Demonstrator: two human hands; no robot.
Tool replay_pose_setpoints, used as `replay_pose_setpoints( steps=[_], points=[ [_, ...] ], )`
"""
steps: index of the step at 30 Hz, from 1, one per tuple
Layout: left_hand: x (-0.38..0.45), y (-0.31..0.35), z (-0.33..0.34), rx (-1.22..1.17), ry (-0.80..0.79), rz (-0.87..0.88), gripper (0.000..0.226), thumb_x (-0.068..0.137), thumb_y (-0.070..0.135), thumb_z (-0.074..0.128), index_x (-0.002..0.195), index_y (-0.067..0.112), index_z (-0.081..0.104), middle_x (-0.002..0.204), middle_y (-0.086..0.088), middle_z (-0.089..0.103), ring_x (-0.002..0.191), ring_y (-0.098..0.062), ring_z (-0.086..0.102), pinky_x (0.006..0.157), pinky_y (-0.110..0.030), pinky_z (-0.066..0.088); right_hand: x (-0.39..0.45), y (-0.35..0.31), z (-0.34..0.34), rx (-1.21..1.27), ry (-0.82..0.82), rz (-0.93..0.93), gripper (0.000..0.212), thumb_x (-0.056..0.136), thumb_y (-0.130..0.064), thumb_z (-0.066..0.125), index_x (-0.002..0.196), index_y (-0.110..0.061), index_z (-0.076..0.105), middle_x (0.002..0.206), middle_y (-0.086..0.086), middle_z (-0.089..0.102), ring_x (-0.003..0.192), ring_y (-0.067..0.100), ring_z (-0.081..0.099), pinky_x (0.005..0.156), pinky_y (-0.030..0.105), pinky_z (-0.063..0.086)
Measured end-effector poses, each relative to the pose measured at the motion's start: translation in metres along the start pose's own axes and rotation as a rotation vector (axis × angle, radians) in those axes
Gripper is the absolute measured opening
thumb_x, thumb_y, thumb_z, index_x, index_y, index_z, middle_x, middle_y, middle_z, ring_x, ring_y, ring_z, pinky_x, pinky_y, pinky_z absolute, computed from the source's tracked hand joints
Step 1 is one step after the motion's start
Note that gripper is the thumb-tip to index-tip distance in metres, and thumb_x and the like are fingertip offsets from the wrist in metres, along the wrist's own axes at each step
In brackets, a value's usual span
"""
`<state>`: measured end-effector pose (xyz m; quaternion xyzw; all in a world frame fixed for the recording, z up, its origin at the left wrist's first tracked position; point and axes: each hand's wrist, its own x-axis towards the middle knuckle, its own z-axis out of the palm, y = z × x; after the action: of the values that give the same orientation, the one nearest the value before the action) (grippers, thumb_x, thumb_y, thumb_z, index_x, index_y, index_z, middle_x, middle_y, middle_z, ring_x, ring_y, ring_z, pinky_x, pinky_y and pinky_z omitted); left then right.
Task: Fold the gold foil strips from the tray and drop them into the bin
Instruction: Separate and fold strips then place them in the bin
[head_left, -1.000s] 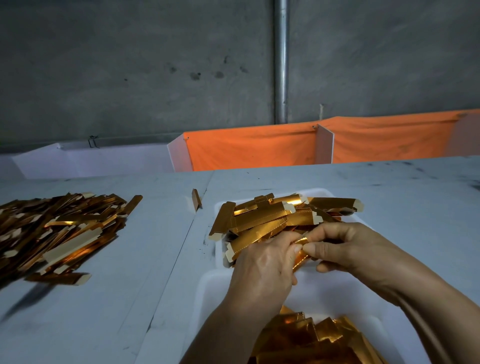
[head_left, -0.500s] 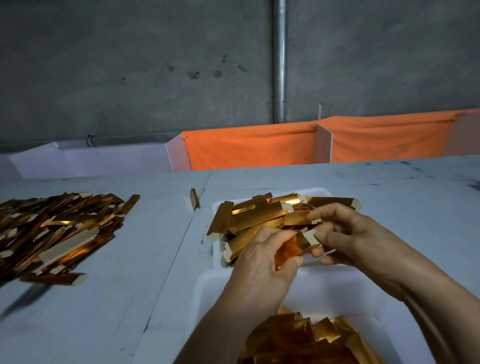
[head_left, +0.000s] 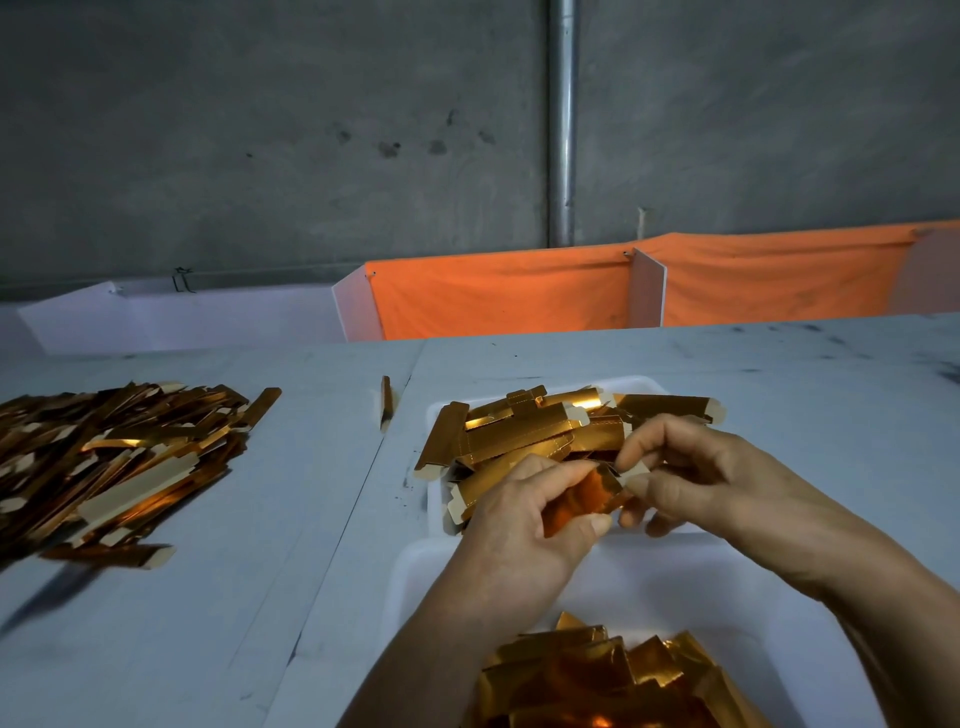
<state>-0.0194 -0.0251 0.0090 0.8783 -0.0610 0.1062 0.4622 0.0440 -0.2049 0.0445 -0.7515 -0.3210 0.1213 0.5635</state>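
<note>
Hands meeting over one gold foil strip (head_left: 582, 501), mid-fold. Left hand (head_left: 524, 525) curled round the strip's near end, thumb pressed on the shiny face, fingers behind it. Right hand (head_left: 696, 483) pinching the far end by its pale paper tab, forefinger and thumb closed on it, other fingers loosely bent below. Strip held in the air, bowed between the two grips, just above the near edge of the tray.

Behind the hands, white tray (head_left: 644, 387) heaped with unfolded strips (head_left: 519, 431), lying crosswise and partly over its rim. Below the hands, nearest the viewer, white bin (head_left: 675, 582) with a pile of folded gold pieces (head_left: 597, 675) at its bottom. To the left on the grey worktop (head_left: 260, 571), well apart, a large loose heap of strips (head_left: 114, 457); one stray strip (head_left: 385, 400) standing on edge near the seam between two worktop panels. At the back, orange cloth (head_left: 498, 291) along low white dividers, concrete wall behind.

Step judged: folding, not yet finished. Next move likely: bring the two ends together, press the crease flat, then release over the bin directly underneath. Plenty left in the tray.
</note>
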Motion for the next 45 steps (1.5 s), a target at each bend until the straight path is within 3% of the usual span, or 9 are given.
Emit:
replay_pose_setpoints(
  steps=[7,14,16,19,22,27,34,40,45],
  points=[
    [-0.001,0.001,0.0,-0.009,-0.049,0.025,0.044,0.091,0.034,0.06,0.133,0.035,0.048,0.113,0.021,0.046,0.115,-0.004,0.044,0.096,-0.026,0.044,-0.002,-0.003,0.0,-0.007,-0.047,0.011,0.008,0.091,-0.006,0.058,0.094,-0.009,0.065,0.077,0.005,0.07,0.077,0.019,0.071,0.069,0.024,0.056],
    [-0.001,-0.003,0.003,0.111,-0.066,0.048,0.049,0.091,0.035,0.059,0.137,0.038,0.043,0.12,0.026,0.041,0.117,-0.001,0.039,0.094,-0.02,0.04,0.004,0.005,0.009,-0.136,0.031,0.028,0.013,0.09,-0.007,0.061,0.086,-0.02,0.06,0.059,-0.005,0.053,0.052,0.008,0.052,0.055,0.021,0.046],
    [-0.001,-0.004,0.004,0.125,-0.066,0.059,0.049,0.092,0.035,0.058,0.138,0.037,0.042,0.122,0.026,0.041,0.118,0.0,0.038,0.093,-0.018,0.039,0.003,0.004,0.009,-0.041,0.01,0.035,0.006,0.089,-0.014,0.061,0.094,-0.017,0.06,0.061,0.0,0.054,0.052,0.011,0.054,0.056,0.022,0.047],
    [-0.001,-0.004,0.001,0.081,-0.044,0.044,0.049,0.091,0.035,0.059,0.137,0.037,0.043,0.119,0.029,0.041,0.116,0.003,0.038,0.089,-0.013,0.039,0.001,0.002,0.004,0.212,-0.078,0.087,0.023,0.08,-0.026,0.059,0.098,-0.014,0.067,0.065,0.005,0.059,0.056,0.015,0.058,0.056,0.022,0.049],
    [-0.001,-0.005,0.0,0.081,-0.043,0.051,0.048,0.091,0.035,0.06,0.136,0.037,0.044,0.119,0.028,0.042,0.117,0.002,0.039,0.087,-0.012,0.039,0.002,0.004,0.002,0.363,-0.093,0.124,0.02,0.084,-0.024,0.066,0.097,-0.009,0.068,0.066,0.009,0.057,0.054,0.016,0.058,0.052,0.022,0.05],
    [-0.002,-0.005,-0.001,0.12,-0.061,0.064,0.048,0.091,0.035,0.059,0.136,0.039,0.043,0.122,0.029,0.041,0.118,0.003,0.037,0.087,-0.009,0.037,0.004,0.008,0.002,0.494,-0.134,0.232,0.028,0.071,-0.015,0.068,0.096,-0.004,0.063,0.063,0.011,0.057,0.052,0.015,0.057,0.047,0.022,0.051],
    [-0.002,-0.005,0.001,0.18,-0.109,0.053,0.048,0.092,0.035,0.057,0.137,0.041,0.041,0.125,0.027,0.039,0.121,-0.003,0.037,0.098,-0.028,0.043,0.004,0.009,0.002,0.376,-0.123,0.298,0.035,0.067,-0.015,0.071,0.097,-0.004,0.056,0.06,0.012,0.058,0.049,0.017,0.056,0.045,0.021,0.05],
    [-0.002,-0.003,0.0,0.156,-0.097,0.05,0.045,0.09,0.035,0.059,0.13,0.047,0.042,0.123,0.026,0.044,0.117,0.001,0.04,0.093,-0.021,0.042,0.004,0.008,0.001,0.307,-0.113,0.3,0.015,0.085,-0.004,0.061,0.1,-0.004,0.056,0.06,0.011,0.058,0.049,0.016,0.055,0.047,0.021,0.049],
    [-0.002,-0.003,-0.001,0.099,-0.083,0.013,0.037,0.089,0.035,0.062,0.118,0.051,0.046,0.117,0.027,0.049,0.111,0.004,0.046,0.082,-0.012,0.041,0.004,0.01,0.0,0.31,-0.118,0.302,0.014,0.09,-0.001,0.056,0.103,-0.004,0.055,0.059,0.009,0.057,0.048,0.016,0.054,0.047,0.022,0.048]
  ],
)
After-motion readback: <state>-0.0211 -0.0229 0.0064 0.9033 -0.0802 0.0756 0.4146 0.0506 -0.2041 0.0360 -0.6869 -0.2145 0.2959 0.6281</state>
